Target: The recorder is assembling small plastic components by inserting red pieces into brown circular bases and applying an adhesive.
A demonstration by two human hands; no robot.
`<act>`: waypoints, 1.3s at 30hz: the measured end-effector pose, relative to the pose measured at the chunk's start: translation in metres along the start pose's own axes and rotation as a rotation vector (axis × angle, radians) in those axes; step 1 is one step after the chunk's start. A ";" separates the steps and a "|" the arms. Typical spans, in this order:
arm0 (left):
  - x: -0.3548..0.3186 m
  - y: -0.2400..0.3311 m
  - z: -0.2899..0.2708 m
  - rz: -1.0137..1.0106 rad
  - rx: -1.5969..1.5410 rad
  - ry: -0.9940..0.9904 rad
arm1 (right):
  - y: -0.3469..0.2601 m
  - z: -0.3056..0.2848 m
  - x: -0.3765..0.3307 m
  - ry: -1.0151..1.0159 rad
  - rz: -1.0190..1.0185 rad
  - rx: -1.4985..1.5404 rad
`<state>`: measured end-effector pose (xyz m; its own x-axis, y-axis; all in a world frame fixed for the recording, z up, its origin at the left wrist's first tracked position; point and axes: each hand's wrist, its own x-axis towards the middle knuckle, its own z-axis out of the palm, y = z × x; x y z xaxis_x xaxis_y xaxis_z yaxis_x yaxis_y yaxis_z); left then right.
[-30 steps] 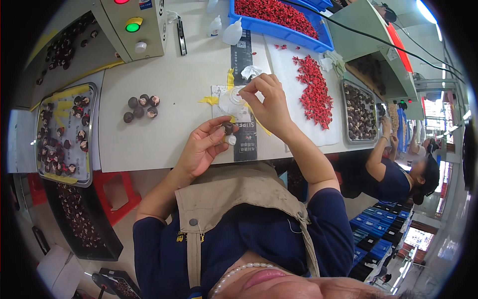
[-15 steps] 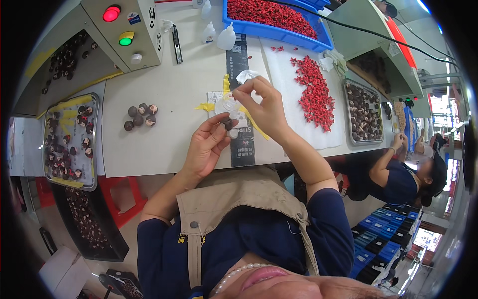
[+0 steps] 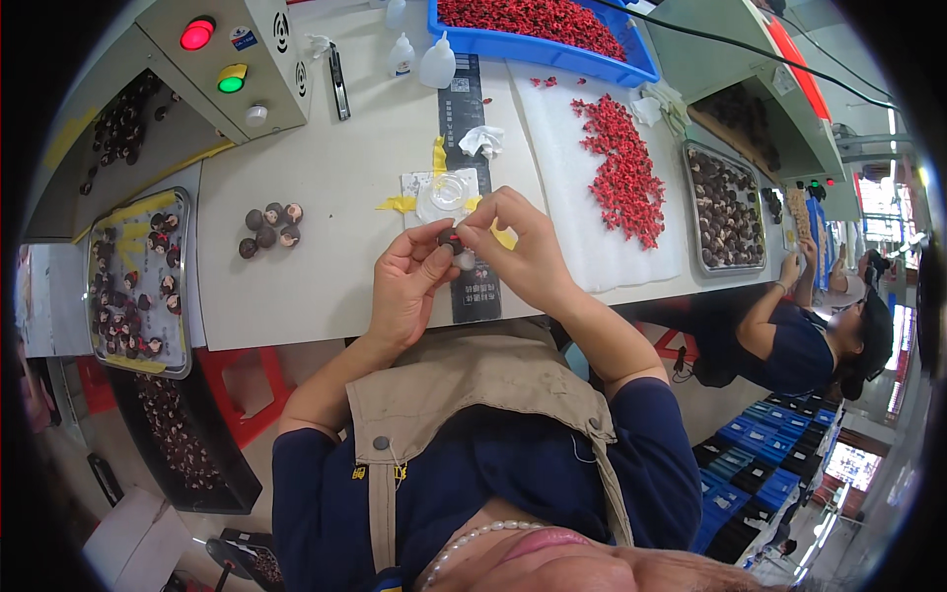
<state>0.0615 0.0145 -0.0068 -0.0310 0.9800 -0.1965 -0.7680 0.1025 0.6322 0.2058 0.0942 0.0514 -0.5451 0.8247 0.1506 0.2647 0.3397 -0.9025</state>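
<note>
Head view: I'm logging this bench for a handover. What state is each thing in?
Left hand: closed around dark ball
Dark ball: held above the bench
Right hand: fingertips pinched together at the ball; anything between them too small to tell
Red light: lit
Green light: lit
Blue bin: uncovered, full of red pieces
White tissue: crumpled
Left tray: partly filled
Right tray: mostly covered with balls
</note>
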 end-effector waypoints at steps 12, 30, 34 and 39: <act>-0.004 0.005 0.017 0.200 0.228 -0.036 | -0.006 0.000 -0.012 0.112 -0.157 0.004; -0.039 0.120 -0.065 0.655 1.401 0.677 | 0.086 -0.085 -0.029 0.539 -0.147 -0.653; -0.077 0.200 -0.166 0.688 1.625 1.100 | 0.112 -0.119 -0.017 0.540 -0.022 -0.778; -0.080 0.238 -0.232 0.304 2.353 1.271 | 0.107 -0.120 -0.019 0.431 0.056 -0.859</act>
<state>-0.2670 -0.0789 -0.0149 -0.6688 0.6231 0.4055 0.6513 0.7541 -0.0845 0.3393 0.1692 0.0004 -0.2204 0.8868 0.4062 0.8670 0.3689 -0.3349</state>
